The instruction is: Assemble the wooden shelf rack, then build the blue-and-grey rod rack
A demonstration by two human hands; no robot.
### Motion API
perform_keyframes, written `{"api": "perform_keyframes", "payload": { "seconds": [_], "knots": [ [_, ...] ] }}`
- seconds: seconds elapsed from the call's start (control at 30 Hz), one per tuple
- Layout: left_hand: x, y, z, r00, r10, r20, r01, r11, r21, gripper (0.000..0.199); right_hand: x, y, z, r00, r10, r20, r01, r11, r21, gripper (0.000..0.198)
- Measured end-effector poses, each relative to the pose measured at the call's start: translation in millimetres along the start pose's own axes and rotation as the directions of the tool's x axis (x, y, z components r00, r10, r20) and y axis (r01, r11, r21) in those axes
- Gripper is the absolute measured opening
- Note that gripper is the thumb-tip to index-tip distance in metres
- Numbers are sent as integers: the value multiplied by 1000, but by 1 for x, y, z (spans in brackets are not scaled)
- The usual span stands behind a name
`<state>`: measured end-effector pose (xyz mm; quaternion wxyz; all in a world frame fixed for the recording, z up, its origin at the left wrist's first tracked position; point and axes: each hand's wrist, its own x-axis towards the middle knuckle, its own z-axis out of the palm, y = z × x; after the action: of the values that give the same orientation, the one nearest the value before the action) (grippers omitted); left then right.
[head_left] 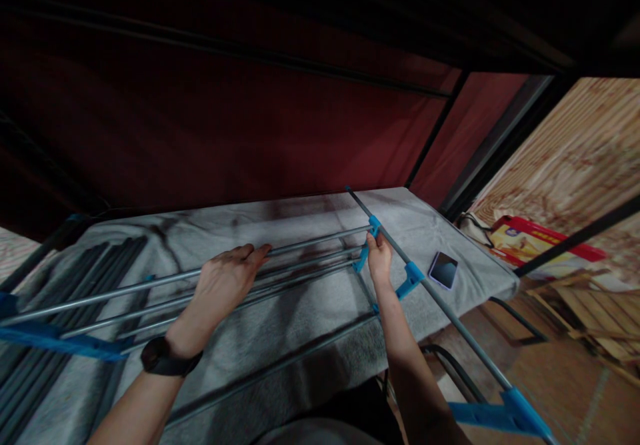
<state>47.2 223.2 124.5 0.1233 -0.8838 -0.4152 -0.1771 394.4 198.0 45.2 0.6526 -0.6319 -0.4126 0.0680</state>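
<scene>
A rack frame of grey metal tubes and blue plastic joints lies across the grey-covered bed. My left hand [227, 278], with a dark band at the wrist, is closed over the top metal tube [320, 239]. Around a blue plastic connector [375, 223], at that tube's right end, the fingers of my right hand [380, 255] are wrapped. The connector meets a long side pole [450, 313] slanting toward me. Another blue connector [413, 273] sits lower on this pole. At the left, a blue bracket [60, 339] joins the tube ends.
Several loose grey tubes [75, 298] lie at the left of the grey cover [310, 348]. A phone [444, 270] rests right of the pole. Dark bed posts [435, 131] and a red curtain [250, 131] surround the bed. On the right are a red-yellow box [540, 241] and wooden slats [600, 311].
</scene>
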Motion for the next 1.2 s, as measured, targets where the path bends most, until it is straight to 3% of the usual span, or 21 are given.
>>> {"api": "perform_keyframes", "payload": {
  "seconds": [1.2],
  "knots": [
    [-2,-1,2,999,51,12,-52,996,70,37,-1,10,1,1000,8,1,-8,999,-38,41]
  ]
}}
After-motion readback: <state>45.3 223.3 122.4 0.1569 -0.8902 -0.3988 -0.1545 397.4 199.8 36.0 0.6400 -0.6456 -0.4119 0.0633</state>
